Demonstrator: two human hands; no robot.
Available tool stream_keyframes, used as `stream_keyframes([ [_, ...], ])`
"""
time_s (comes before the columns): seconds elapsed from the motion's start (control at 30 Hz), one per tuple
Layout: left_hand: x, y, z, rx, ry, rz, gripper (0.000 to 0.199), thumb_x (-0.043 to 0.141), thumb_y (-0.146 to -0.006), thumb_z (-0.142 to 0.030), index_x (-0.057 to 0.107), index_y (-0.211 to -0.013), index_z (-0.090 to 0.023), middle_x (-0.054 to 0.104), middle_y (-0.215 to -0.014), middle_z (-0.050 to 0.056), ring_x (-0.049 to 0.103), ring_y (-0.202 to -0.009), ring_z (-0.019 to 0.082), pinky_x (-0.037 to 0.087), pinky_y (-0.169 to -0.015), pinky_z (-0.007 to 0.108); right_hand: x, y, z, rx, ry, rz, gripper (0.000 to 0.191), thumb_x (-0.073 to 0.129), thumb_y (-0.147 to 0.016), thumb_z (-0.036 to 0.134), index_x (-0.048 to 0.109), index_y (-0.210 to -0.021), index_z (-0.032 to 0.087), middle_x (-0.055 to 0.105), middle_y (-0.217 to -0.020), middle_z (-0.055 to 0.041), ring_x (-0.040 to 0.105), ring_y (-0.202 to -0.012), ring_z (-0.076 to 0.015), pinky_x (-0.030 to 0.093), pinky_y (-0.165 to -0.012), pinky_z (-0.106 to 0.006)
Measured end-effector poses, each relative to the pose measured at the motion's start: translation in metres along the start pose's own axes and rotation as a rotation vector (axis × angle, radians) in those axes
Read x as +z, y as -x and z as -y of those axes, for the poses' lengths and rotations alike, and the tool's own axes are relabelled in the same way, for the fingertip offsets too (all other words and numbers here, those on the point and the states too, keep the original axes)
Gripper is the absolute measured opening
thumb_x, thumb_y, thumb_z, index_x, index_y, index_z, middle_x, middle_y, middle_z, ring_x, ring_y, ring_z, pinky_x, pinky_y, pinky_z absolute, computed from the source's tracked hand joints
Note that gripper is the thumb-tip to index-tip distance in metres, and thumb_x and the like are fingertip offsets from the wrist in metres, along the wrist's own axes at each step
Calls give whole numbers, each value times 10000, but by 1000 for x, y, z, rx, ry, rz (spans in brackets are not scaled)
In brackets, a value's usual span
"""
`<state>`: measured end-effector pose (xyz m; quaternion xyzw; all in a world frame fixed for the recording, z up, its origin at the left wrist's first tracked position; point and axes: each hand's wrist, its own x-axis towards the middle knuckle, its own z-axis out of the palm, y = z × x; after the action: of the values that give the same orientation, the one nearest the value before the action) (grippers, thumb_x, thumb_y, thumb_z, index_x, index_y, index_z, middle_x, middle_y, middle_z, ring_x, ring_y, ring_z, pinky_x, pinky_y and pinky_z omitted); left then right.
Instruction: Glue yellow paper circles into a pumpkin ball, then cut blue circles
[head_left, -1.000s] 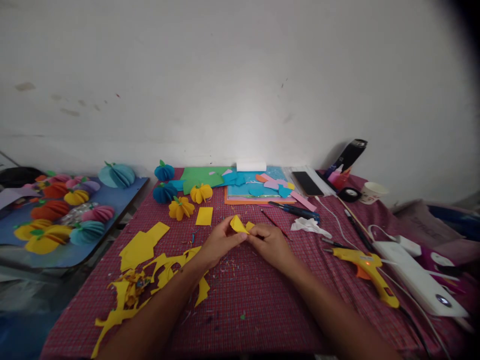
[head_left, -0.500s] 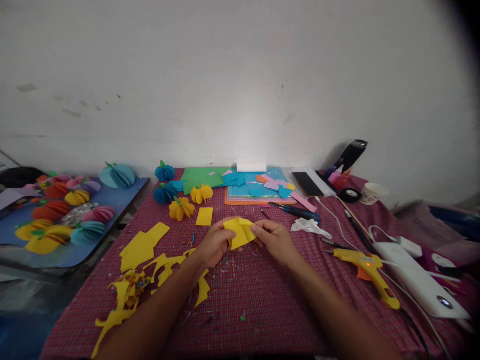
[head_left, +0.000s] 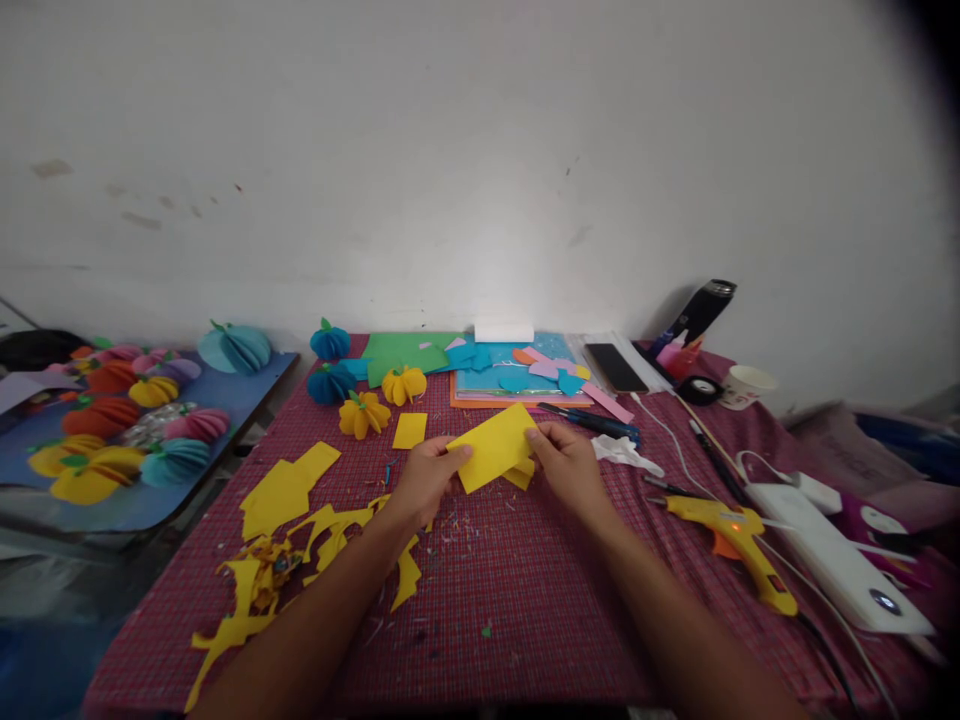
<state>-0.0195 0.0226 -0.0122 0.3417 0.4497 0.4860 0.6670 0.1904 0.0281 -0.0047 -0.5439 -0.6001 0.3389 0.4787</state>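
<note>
Between my hands, above the middle of the table, is a piece of yellow paper (head_left: 495,447), tilted with its right end higher. My left hand (head_left: 429,482) pinches its left end, thumb on top. At the right end my right hand (head_left: 568,468) is closed on the paper's edge. A second yellow flap shows beneath the sheet on the right; I cannot tell if it is a separate piece. Just behind my left hand lies a small yellow square (head_left: 410,431). Yellow sheets (head_left: 281,495) and curled yellow scraps (head_left: 337,530) lie to the left.
Yellow paper pumpkins (head_left: 364,415) and blue ones (head_left: 331,384) stand at the back left. Coloured sheets (head_left: 465,385) lie by the wall. On the right are a yellow glue gun (head_left: 724,530), a white power strip (head_left: 825,560), a phone (head_left: 615,368) and a paper cup (head_left: 748,386).
The yellow paper, creased and partly folded up before, now spans flatter and wider between my hands. My right hand has shifted slightly right.
</note>
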Motion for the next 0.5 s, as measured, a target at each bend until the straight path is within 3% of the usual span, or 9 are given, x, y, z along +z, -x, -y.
stream_keyframes([
  [0.1, -1, -1, -1, 58, 25, -57, 452, 864, -614, -387, 712, -933, -106, 759, -871, 102, 700, -701, 192, 555, -623, 275, -11, -6, -6, -84, 148, -87, 299, 521, -914, 418, 686, -833, 181, 694, -784, -42, 598, -699, -194, 421, -626, -290],
  [0.17, -2, -2, -2, 78, 31, -90, 454, 864, -609, -400, 711, -921, -106, 755, -855, 99, 694, -684, 188, 544, -599, 268, -17, -11, -12, -150, 284, -75, 288, 510, -923, 375, 715, -871, 179, 721, -850, -54, 629, -765, -208, 433, -686, -304],
  [0.33, -3, -3, 0, 76, 37, -104, 449, 868, -604, -402, 716, -913, -114, 749, -862, 91, 695, -700, 188, 545, -600, 271, -20, -14, -18, -201, 592, 132, 239, 540, -921, 289, 743, -829, 201, 729, -848, -47, 643, -772, -198, 412, -677, -300],
  [0.5, -3, -3, 0, 70, 41, -111, 461, 873, -602, -400, 714, -928, -115, 747, -877, 90, 702, -731, 194, 552, -625, 278, -14, -5, -9, -279, 788, 343, 216, 554, -927, 269, 749, -854, 215, 721, -927, -63, 647, -848, -196, 413, -727, -295],
])
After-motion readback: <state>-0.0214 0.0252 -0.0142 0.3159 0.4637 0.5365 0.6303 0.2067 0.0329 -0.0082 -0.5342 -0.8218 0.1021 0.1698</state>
